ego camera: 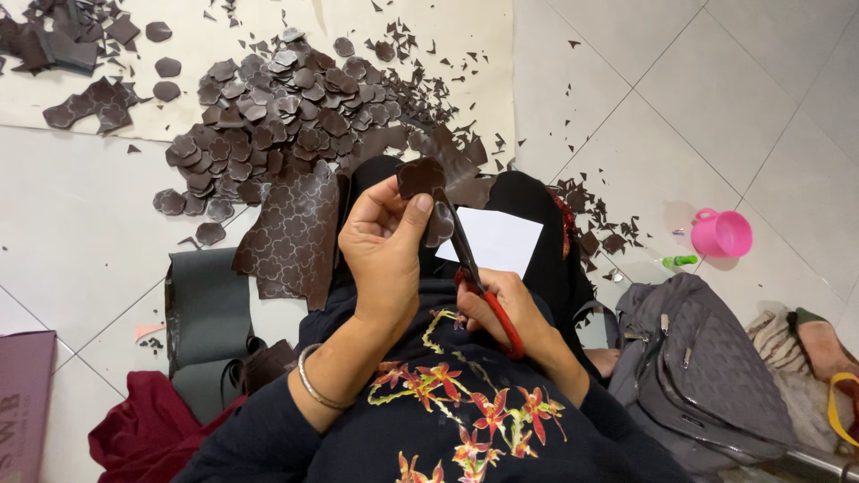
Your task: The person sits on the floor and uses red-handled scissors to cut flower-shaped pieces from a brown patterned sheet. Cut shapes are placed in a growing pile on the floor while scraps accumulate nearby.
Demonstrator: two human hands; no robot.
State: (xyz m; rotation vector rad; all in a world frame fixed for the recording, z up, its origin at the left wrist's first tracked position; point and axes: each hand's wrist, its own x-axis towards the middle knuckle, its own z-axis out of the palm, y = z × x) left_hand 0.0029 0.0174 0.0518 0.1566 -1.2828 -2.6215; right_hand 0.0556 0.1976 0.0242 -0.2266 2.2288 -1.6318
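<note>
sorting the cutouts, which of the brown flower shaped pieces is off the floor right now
The brown piece pinched in the left hand, at the scissors; the others lie in the pile.

Scissors (474, 268): the lower blades and pivot sit behind the right hand (506, 309); only part of the red handle loop shows below the fingers.
Brown piece (420, 176): its lower edge is hidden under the left hand (383, 250) thumb and fingertips.
White sheet (497, 240): its left side is covered by the scissors and hands.
Grey bag (689, 367): its bottom runs off the lower edge.
Maroon box (22, 394): cut off at the left edge.
Yellow strap (837, 402): cut at the right edge; what it belongs to cannot be told.
Green object (680, 260): too small to identify.
</note>
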